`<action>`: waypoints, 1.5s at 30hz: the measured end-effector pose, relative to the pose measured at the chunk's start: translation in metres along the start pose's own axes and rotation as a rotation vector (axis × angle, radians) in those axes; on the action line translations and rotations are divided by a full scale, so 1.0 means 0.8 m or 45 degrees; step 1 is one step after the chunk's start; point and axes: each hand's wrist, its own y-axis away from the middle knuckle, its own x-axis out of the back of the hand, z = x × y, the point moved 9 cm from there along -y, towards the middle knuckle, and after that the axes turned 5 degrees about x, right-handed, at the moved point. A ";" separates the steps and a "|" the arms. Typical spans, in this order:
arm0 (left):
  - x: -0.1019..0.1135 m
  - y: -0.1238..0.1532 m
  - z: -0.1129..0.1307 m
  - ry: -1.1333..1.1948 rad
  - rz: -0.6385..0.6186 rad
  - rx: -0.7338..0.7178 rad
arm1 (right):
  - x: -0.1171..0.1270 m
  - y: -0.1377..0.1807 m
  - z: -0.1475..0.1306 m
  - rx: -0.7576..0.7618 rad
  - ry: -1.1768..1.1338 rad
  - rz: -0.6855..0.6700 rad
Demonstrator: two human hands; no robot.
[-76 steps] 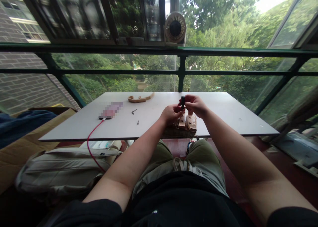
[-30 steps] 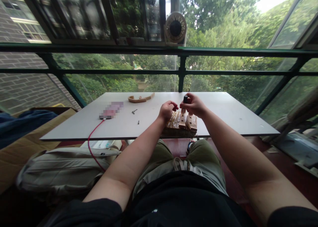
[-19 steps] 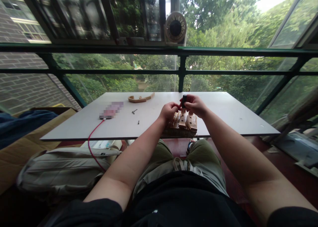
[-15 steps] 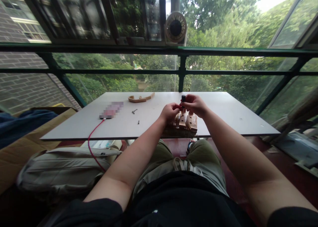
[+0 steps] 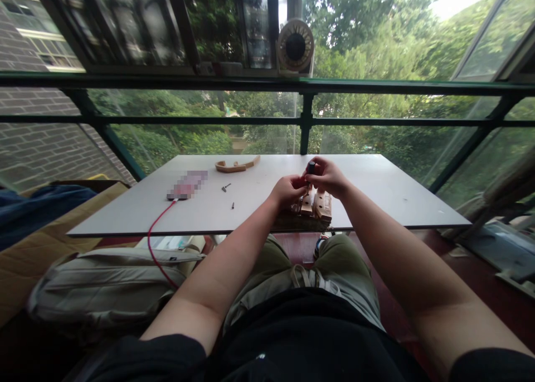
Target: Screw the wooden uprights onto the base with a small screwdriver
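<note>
My right hand [image 5: 326, 177] is closed around the black handle of a screwdriver [image 5: 311, 167], which stands roughly upright. Beneath it lies a wooden piece [image 5: 307, 204] with dark holes, and a second holed wooden piece [image 5: 321, 205] sits to its right. Both rest near the front edge of the white table [image 5: 368, 203]. My left hand [image 5: 290, 189] is closed beside the screwdriver's lower part, its fingertips pinched close to the shaft. What those fingertips grip is hidden. The screwdriver's tip is also out of sight behind my fingers.
Curved wooden parts [image 5: 231, 168] lie at the table's back left. Several small screws [image 5: 225, 187] are scattered nearer, with a single screw [image 5: 233, 206] in front. Further left is a blurred phone [image 5: 188, 185] with a red cable [image 5: 152, 240] running over the edge. A fan [image 5: 296, 46] stands by the window.
The screwdriver handle has shifted slightly to the right in my right hand's grip. My left fingertips have moved a little right, covering more of the shaft.
</note>
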 end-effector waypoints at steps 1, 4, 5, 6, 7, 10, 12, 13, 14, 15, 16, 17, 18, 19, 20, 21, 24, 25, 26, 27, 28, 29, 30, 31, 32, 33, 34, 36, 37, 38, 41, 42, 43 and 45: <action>0.000 0.000 -0.001 -0.006 0.001 0.014 | 0.000 0.001 -0.001 -0.005 -0.015 -0.006; 0.000 0.000 -0.001 -0.021 -0.001 0.036 | 0.000 0.002 -0.003 -0.024 -0.029 -0.003; 0.000 0.000 -0.001 -0.022 -0.004 0.034 | 0.000 0.002 -0.003 -0.032 -0.023 0.000; 0.000 0.000 0.000 -0.023 -0.005 0.029 | 0.000 0.003 -0.003 -0.042 -0.013 0.006; 0.000 0.000 0.000 -0.024 -0.005 0.024 | 0.000 0.003 -0.003 -0.051 -0.002 0.014; 0.000 0.001 0.001 -0.034 0.002 0.012 | 0.001 0.003 -0.003 -0.073 0.035 0.043; 0.000 0.001 0.003 -0.061 0.006 0.005 | 0.001 0.003 -0.003 -0.077 0.061 0.059; 0.000 0.002 0.004 -0.080 0.006 0.000 | 0.002 0.003 -0.003 -0.075 0.072 0.068; -0.001 0.002 0.005 -0.099 0.004 -0.005 | 0.003 0.003 -0.003 -0.071 0.081 0.075; -0.001 0.002 0.006 -0.117 0.003 -0.010 | 0.003 0.002 -0.003 -0.067 0.090 0.079; -0.001 0.002 0.007 -0.131 0.001 -0.012 | 0.004 0.002 -0.002 -0.062 0.097 0.083; -0.001 0.002 0.007 -0.141 -0.003 -0.011 | 0.005 0.002 -0.001 -0.058 0.103 0.082; -0.001 0.002 0.007 -0.148 -0.006 -0.008 | 0.004 0.001 -0.001 -0.052 0.106 0.073; -0.001 0.002 0.007 -0.156 -0.007 -0.005 | 0.003 0.001 -0.001 -0.044 0.101 0.057; -0.001 0.002 0.007 -0.165 -0.007 -0.005 | 0.002 0.001 -0.001 -0.032 0.084 0.037; -0.001 0.002 0.007 -0.177 -0.007 -0.007 | 0.000 0.001 -0.002 -0.018 0.055 0.016; 0.000 0.002 0.006 -0.225 -0.004 -0.010 | -0.004 0.002 -0.004 -0.022 -0.044 -0.024; 0.000 0.002 0.005 -0.238 -0.007 -0.005 | -0.004 0.003 -0.003 -0.045 -0.056 -0.022; 0.000 0.002 0.004 -0.249 -0.013 0.001 | -0.004 0.004 -0.002 -0.073 -0.052 -0.015; -0.001 0.002 0.003 -0.258 -0.021 0.005 | -0.003 0.004 -0.001 -0.099 -0.037 -0.004; -0.002 0.003 0.003 -0.267 -0.029 0.005 | -0.002 0.005 -0.001 -0.115 -0.018 0.009; -0.002 0.003 0.003 -0.276 -0.036 0.003 | -0.002 0.005 0.000 -0.121 -0.001 0.018; -0.003 0.004 0.003 -0.286 -0.040 -0.001 | -0.001 0.005 0.000 -0.119 0.010 0.023; -0.003 0.004 0.004 -0.293 -0.041 -0.005 | -0.002 0.004 0.000 -0.112 0.015 0.024; -0.004 0.005 0.005 -0.299 -0.040 -0.007 | -0.002 0.004 0.000 -0.103 0.019 0.024; -0.004 0.005 0.006 -0.299 -0.036 -0.010 | -0.001 0.003 0.000 -0.094 0.028 0.026; -0.003 0.006 0.008 -0.292 -0.027 -0.016 | 0.000 0.003 0.000 -0.085 0.044 0.032; 0.000 0.007 0.013 -0.258 0.016 -0.032 | 0.003 0.002 0.000 -0.069 0.099 0.056; 0.002 0.007 0.015 -0.235 0.044 -0.037 | 0.005 0.002 0.000 -0.065 0.128 0.068; 0.005 0.007 0.017 -0.215 0.072 -0.037 | 0.006 0.001 0.000 -0.065 0.152 0.078; 0.008 0.005 0.015 -0.197 0.102 -0.012 | 0.008 0.000 0.002 -0.061 0.178 0.086; 0.007 0.005 0.014 -0.201 0.095 -0.005 | 0.008 -0.001 0.002 -0.050 0.174 0.079; 0.007 0.004 0.013 -0.205 0.087 -0.003 | 0.007 -0.001 0.001 -0.030 0.159 0.071; 0.006 0.003 0.012 -0.211 0.074 -0.004 | 0.004 -0.001 0.000 -0.001 0.093 0.037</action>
